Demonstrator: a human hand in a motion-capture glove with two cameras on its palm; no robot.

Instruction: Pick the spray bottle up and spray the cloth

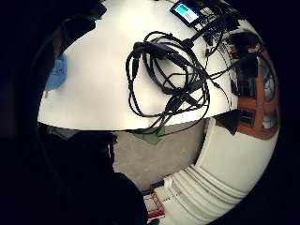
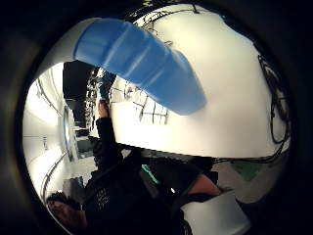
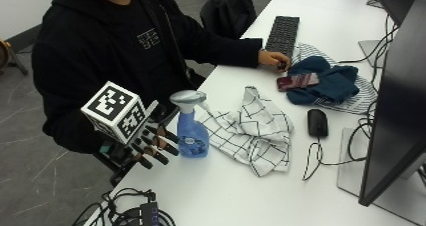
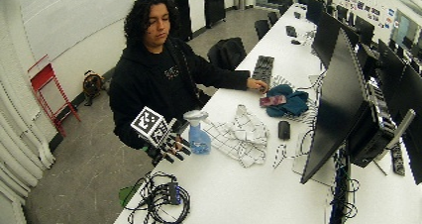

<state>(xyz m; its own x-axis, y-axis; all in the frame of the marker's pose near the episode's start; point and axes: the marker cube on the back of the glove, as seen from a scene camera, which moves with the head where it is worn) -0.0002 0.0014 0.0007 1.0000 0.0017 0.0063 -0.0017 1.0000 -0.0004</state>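
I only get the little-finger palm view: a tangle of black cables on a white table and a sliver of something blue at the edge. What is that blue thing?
Observer: A blue plastic spray bottle with a grey trigger head, standing upright on the white table.
Operator: Is anyone holding it?
Observer: No. In the outside view the black-gloved right hand is right beside it, fingers straight, not wrapped round it.
Operator: Where is the cloth?
Observer: A white cloth with black grid lines lies crumpled beside the bottle, on the side away from that hand.
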